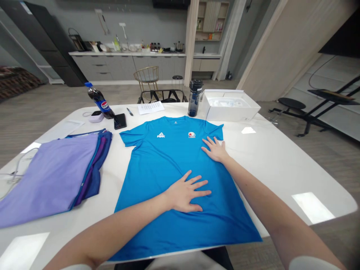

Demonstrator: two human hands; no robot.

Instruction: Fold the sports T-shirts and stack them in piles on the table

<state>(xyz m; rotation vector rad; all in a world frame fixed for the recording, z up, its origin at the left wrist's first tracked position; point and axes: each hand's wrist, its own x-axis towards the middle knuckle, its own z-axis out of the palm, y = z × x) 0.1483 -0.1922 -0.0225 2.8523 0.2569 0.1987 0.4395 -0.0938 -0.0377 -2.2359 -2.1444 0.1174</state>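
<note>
A blue short-sleeved T-shirt [157, 168] lies spread out front side up, its collar toward the far side and its hem at the near table edge. White logos mark the chest, and faint creases cross the middle. My left hand [187, 192] rests flat on the lower middle of the shirt with fingers spread. Higher up, my right hand [214, 149] lies on the shirt's right side just below the sleeve, its fingers spread too. Neither hand grips the cloth.
On the white table [281, 168], a stack of folded clothes [56, 168] lies at left. Farther back are a cola bottle [99, 101], a phone [120, 121], a pen [129, 111], paper [151, 107], a dark water bottle [194, 98] and an open white box [230, 110].
</note>
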